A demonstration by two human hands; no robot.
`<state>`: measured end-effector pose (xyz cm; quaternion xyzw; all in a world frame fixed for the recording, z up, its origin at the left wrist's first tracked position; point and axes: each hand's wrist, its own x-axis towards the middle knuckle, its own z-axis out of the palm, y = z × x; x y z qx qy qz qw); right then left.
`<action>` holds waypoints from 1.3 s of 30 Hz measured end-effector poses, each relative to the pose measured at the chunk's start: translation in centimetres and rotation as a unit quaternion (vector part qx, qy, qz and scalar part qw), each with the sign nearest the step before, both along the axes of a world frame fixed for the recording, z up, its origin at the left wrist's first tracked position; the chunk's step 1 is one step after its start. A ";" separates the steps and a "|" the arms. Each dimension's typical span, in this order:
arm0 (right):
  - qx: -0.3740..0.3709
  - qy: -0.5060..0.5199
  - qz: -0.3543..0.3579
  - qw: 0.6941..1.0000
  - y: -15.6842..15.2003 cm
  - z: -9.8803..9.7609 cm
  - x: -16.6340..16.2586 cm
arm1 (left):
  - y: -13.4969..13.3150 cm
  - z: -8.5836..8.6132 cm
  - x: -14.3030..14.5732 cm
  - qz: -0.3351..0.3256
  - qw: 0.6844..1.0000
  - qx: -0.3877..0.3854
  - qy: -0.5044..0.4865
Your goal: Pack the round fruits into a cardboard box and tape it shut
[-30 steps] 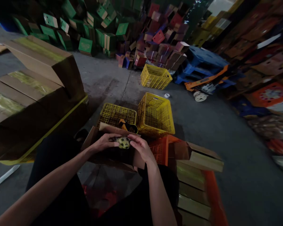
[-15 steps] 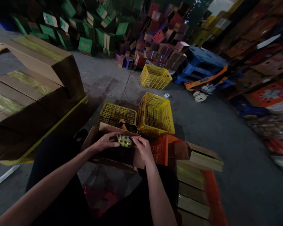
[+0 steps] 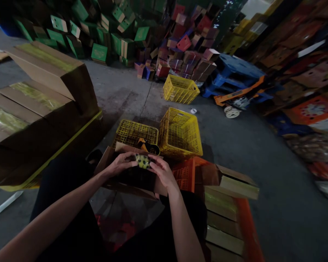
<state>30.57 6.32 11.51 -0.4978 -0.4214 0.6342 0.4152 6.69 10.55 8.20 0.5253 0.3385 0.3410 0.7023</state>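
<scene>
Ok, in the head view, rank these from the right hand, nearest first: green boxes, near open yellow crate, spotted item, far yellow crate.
1. Spotted item: held, touching the right hand.
2. Near open yellow crate: just beyond the hand.
3. Far yellow crate: farther out on the floor.
4. Green boxes: at the back, toward the left.

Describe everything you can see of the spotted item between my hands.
The spotted item is yellowish with dark spots and glossy, perhaps plastic-wrapped. It lies crosswise over the open cardboard box, your left hand at one end, your right hand at the other. Its finer parts are too dim to tell.
</scene>
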 end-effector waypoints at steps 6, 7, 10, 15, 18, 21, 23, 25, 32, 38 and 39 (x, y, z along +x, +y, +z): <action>-0.011 0.001 -0.036 0.999 0.0 -0.8 0.0 | 0.1 0.2 0.0 -0.009 1.000 -0.005 0.020; -0.009 -0.002 -0.045 0.999 0.0 -0.9 0.0 | 0.1 0.3 0.1 -0.019 1.000 -0.016 0.007; 0.000 -0.016 -0.070 0.997 0.0 -1.2 0.1 | 0.1 0.1 0.2 -0.043 0.998 -0.035 -0.038; -0.015 -0.040 -0.093 0.995 0.1 -1.7 0.1 | -0.1 -0.3 0.3 -0.033 0.997 -0.021 -0.062; -0.026 -0.055 -0.094 0.994 0.2 -2.0 0.1 | -0.1 -0.2 0.2 -0.051 0.997 -0.009 -0.057; -0.034 -0.072 -0.099 0.992 0.3 -2.3 -0.1 | -0.1 -0.1 0.2 -0.063 0.997 0.005 -0.048; -0.043 -0.072 -0.096 0.992 0.3 -2.3 -0.2 | 0.0 -0.2 0.2 -0.051 0.998 -0.004 -0.042; -0.051 -0.058 -0.087 0.993 0.4 -2.3 -0.4 | 0.0 -0.5 0.2 -0.033 0.998 -0.028 -0.040; -0.002 -0.006 -0.041 0.999 0.3 -1.1 -0.6 | 0.3 -0.5 0.1 0.043 0.998 -0.056 -0.004; 0.012 -0.033 -0.077 0.996 0.4 -1.5 -0.5 | 0.4 -0.3 0.0 -0.007 0.999 -0.040 -0.023; 0.013 -0.037 -0.086 0.995 0.5 -1.6 -0.4 | 0.4 -0.5 0.0 -0.013 0.999 -0.033 -0.024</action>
